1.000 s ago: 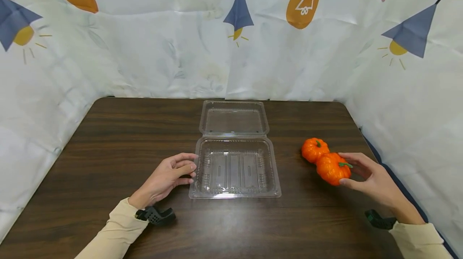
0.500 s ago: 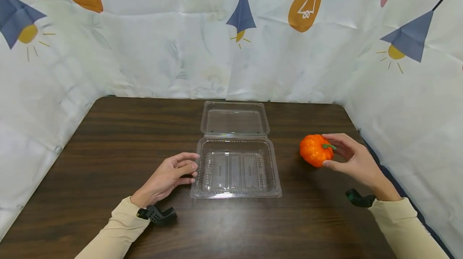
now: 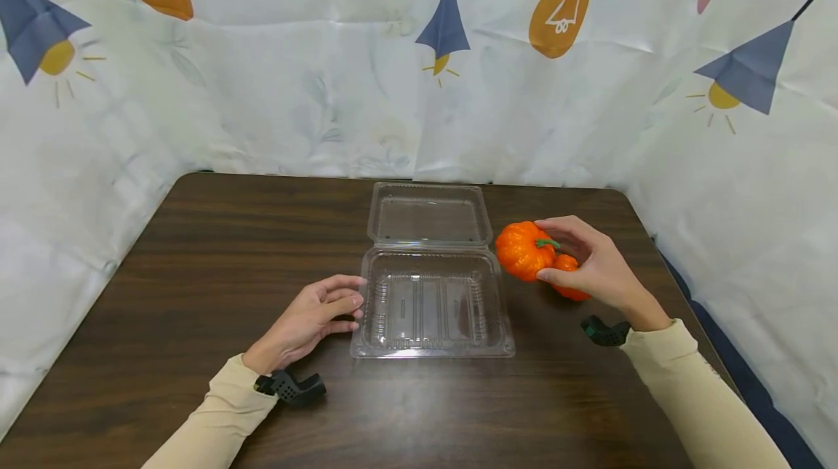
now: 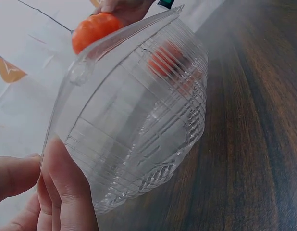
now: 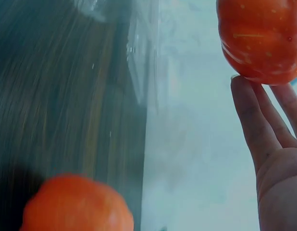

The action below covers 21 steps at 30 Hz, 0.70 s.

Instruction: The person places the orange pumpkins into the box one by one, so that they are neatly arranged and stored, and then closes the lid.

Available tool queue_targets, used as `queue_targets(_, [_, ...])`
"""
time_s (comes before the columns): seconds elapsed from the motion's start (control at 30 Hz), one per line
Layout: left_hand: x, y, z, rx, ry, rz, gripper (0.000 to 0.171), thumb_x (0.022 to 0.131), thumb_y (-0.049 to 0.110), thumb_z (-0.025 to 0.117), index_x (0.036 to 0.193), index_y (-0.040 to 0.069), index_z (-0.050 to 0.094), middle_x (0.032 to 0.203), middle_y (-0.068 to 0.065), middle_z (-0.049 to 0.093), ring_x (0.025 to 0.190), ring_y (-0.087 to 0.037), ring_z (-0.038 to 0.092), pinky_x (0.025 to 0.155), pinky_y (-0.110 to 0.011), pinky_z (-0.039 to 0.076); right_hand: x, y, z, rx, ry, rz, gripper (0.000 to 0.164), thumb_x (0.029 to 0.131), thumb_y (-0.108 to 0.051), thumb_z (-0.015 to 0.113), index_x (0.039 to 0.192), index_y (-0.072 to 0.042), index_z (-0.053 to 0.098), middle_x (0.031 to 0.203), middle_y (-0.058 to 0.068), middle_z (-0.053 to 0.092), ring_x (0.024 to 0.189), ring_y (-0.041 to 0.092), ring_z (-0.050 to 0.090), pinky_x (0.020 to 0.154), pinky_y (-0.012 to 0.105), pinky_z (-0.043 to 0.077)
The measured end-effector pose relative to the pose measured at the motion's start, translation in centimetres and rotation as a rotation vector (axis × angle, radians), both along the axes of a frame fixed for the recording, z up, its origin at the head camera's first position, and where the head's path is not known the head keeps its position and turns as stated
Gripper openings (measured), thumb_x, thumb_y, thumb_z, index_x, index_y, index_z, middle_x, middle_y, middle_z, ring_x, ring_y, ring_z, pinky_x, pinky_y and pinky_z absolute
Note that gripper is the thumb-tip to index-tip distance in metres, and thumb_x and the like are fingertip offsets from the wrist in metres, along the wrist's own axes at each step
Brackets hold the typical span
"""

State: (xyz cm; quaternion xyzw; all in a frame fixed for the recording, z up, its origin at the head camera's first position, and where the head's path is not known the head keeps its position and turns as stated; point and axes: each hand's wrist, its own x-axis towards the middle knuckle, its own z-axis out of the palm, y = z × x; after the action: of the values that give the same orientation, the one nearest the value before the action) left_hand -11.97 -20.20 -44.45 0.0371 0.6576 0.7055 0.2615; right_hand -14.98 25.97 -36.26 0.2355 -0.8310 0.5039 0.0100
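My right hand (image 3: 592,258) grips a small orange pumpkin (image 3: 521,251) with a green stem, thumb on the near side and fingers on the far side. The right wrist view shows this pumpkin raised above the table. A second orange pumpkin (image 3: 572,289) lies on the table, partly hidden behind the held one and the hand. Left of them a clear plastic clamshell container (image 3: 425,349) lies unfolded, its lid (image 3: 428,214) flat toward the back. My left hand (image 3: 310,323) pinches the container's left rim between thumb and fingers, plain in the left wrist view.
Under everything is a dark wood-grain table (image 3: 216,265). A white printed cloth (image 3: 294,98) hangs behind it and along both sides. Each wrist wears a black band, the left wrist band (image 3: 291,387) close over the table.
The right hand has carried the pumpkin leftward and up, from beside the other pumpkin to near the container's right edge, uncovering part of the second pumpkin. The left hand stays at the rim.
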Motion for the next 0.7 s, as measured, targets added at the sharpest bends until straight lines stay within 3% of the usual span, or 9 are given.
queue_targets(0.7, [0.0, 0.3, -0.3, 0.036, -0.011, 0.006, 0.053, 0.102, 0.016, 0.067, 0.147, 0.0, 0.045, 0.102, 0.004, 0.068, 0.089, -0.011, 0.07, 0.083, -0.028, 0.063, -2.0, -8.0, -0.9, -0.019, -0.02, 0.167, 0.072, 0.076, -0.003, 0.091, 0.14, -0.015, 0.06, 0.137, 0.005, 0.06, 0.127, 0.003, 0.062, 0.107, 0.019, 0.052])
